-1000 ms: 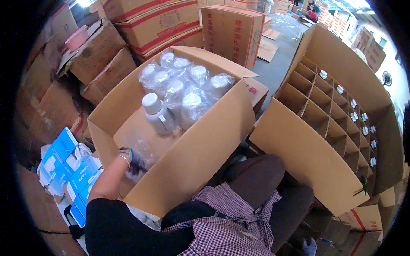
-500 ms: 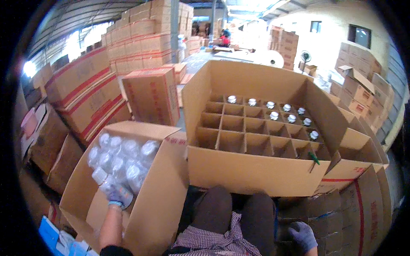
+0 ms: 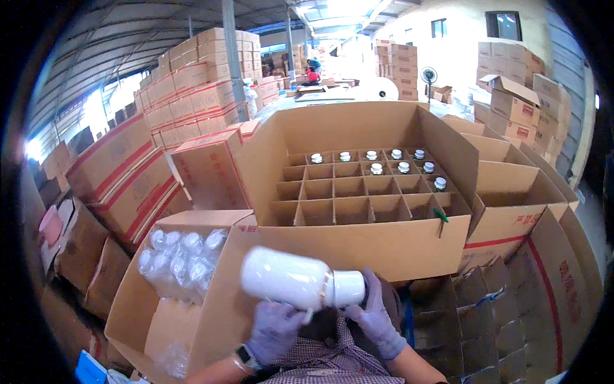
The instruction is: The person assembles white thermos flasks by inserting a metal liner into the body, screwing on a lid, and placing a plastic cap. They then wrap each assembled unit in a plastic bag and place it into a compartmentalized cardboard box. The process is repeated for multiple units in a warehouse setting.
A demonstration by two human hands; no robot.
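Observation:
A glossy white bottle (image 3: 288,278) with a white cap lies sideways in the air above my lap, its base to the left. My left hand (image 3: 274,329), gloved in pale purple, is closed at the underside of the bottle. My right hand (image 3: 378,320), in a matching glove, grips the cap end with the thumb below and fingers behind. To the left, an open carton (image 3: 224,313) holds several bottles in clear plastic (image 3: 182,259). Ahead stands a larger carton (image 3: 358,246) with cardboard dividers; several white-capped bottles (image 3: 376,169) fill cells at its back and right.
A green clip-like thing (image 3: 440,215) sits on the large carton's near edge. Crumpled clear plastic (image 3: 171,360) lies in the left carton. Cardboard dividers (image 3: 476,320) and open cartons (image 3: 518,189) crowd the right. Stacked boxes (image 3: 131,173) rise at the left; a fan (image 3: 429,77) stands farther back.
My left hand has come out of the left carton with a bottle, now above my lap. My right hand has risen from the lower right to its cap. The view has shifted.

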